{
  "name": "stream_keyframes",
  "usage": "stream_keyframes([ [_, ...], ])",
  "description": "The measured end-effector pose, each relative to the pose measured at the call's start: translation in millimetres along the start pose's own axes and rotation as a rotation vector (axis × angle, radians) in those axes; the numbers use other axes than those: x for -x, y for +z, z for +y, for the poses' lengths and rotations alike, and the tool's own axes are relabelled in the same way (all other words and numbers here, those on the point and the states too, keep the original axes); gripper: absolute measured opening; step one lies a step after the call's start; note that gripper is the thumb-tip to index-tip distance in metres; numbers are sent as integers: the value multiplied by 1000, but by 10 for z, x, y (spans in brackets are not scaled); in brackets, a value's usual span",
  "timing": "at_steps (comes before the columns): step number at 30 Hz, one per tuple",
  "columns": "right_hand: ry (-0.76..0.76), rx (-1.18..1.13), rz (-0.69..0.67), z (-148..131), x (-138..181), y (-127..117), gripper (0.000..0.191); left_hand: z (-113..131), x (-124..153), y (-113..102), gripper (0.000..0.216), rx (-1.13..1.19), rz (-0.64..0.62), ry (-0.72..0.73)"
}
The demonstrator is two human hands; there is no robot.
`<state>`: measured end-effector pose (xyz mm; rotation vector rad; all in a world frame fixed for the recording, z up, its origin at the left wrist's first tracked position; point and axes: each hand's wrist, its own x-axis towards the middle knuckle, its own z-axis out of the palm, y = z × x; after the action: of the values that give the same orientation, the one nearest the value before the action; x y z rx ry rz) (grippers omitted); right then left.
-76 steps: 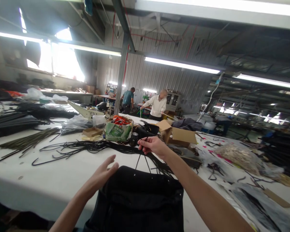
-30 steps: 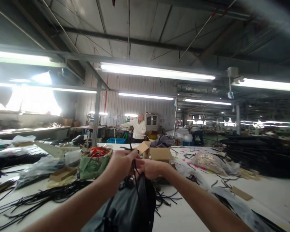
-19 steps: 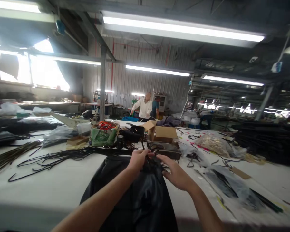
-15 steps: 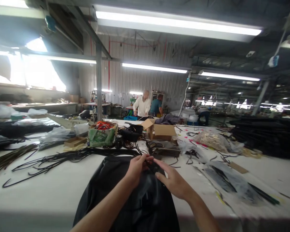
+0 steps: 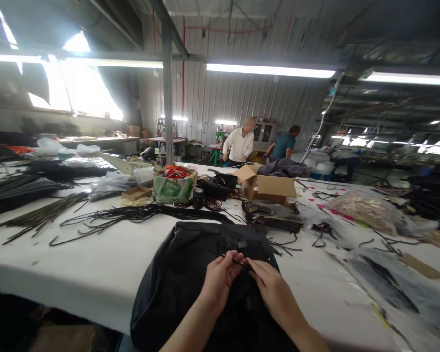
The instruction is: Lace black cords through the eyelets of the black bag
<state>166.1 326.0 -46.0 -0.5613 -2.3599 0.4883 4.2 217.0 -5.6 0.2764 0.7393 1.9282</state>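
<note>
A black bag (image 5: 183, 264), probably a backpack, lies on the white table in front of me, its lower part hanging over the near edge. Above its upper panel, my left hand (image 5: 223, 276) pinches a thin black cord (image 5: 237, 262) between thumb and fingers. Close beside it, my right hand (image 5: 267, 283) is closed too, its fingertips meeting at the same cord. Just beyond my fingertips a dark strap or buckle piece (image 5: 245, 244) rests on the bag. Black on black, the cord's ends cannot be made out.
Black cords (image 5: 132, 215) lie in a bundle left of the bag. Further back stand a green bag of orange material (image 5: 174, 188), an open cardboard box (image 5: 275, 188) and a dark pouch (image 5: 271, 215). Plastic bags (image 5: 374, 210) lie right. Two people (image 5: 240, 144) work across the table.
My view has turned left and tilted down. Both hands have come nearer along the bag and closer together; the right fingers, spread before, are now closed at the cord.
</note>
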Motion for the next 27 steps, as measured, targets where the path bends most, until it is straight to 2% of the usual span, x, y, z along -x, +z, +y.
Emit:
stream_keyframes([
  [6,-94,236,192,163,250,154,46,-6,-2,7,30,4,24,58],
  [11,-52,223,251,119,319,203,58,46,88,145,56,-151,-56,84],
  [15,-40,201,271,99,361,188,67,86,207,320,60,-360,-106,110],
  [18,30,92,284,-32,369,14,73,106,260,448,59,-561,-128,162],
  [21,81,-75,348,-309,272,-285,63,109,262,576,54,-702,-174,219],
  [24,12,-155,447,-634,33,-597,55,142,246,766,47,-805,-231,279],
  [27,-66,-237,462,-877,-293,-886,45,262,239,1050,33,-941,-308,371],
])
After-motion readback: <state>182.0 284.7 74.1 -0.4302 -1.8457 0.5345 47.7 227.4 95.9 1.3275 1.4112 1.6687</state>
